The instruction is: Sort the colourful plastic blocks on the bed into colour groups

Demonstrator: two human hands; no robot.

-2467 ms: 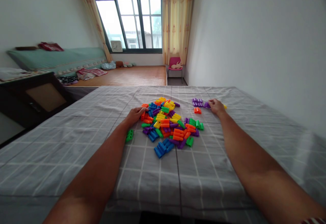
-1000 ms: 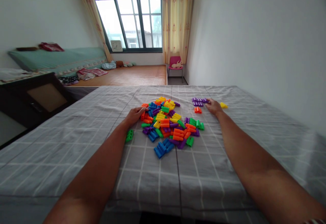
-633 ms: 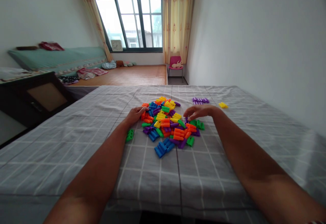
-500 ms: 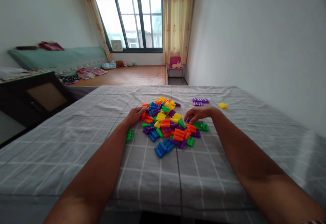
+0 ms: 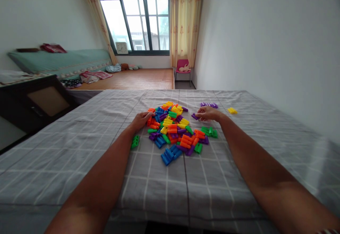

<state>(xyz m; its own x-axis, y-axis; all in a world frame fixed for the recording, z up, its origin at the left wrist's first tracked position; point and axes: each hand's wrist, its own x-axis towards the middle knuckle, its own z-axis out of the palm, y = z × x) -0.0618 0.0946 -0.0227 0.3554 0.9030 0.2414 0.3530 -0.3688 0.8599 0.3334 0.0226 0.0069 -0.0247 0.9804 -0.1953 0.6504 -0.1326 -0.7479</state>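
A heap of plastic building blocks (image 5: 172,129) in orange, yellow, green, blue and purple lies on a grey checked cloth (image 5: 164,195). At the heap's left edge rests my left hand (image 5: 140,121), fingers stretched out and touching the orange blocks (image 5: 153,122) there. My right hand (image 5: 208,113) is to the right of the heap, pinching a purple block (image 5: 194,116) by its right end. Behind that hand sits a group of purple blocks (image 5: 209,105), partly hidden by it. Farther right is a yellow block (image 5: 232,111).
Green blocks (image 5: 209,132) lie right of the heap, and another green block (image 5: 135,141) sits beside my left forearm. Past the cloth are a low bed (image 5: 143,78), a pink chair (image 5: 183,64) and a window. A dark cabinet (image 5: 34,102) stands at the left.
My right hand has moved away from the heap's right side, farther back, with a purple block between its fingers. My left hand has stayed in place.
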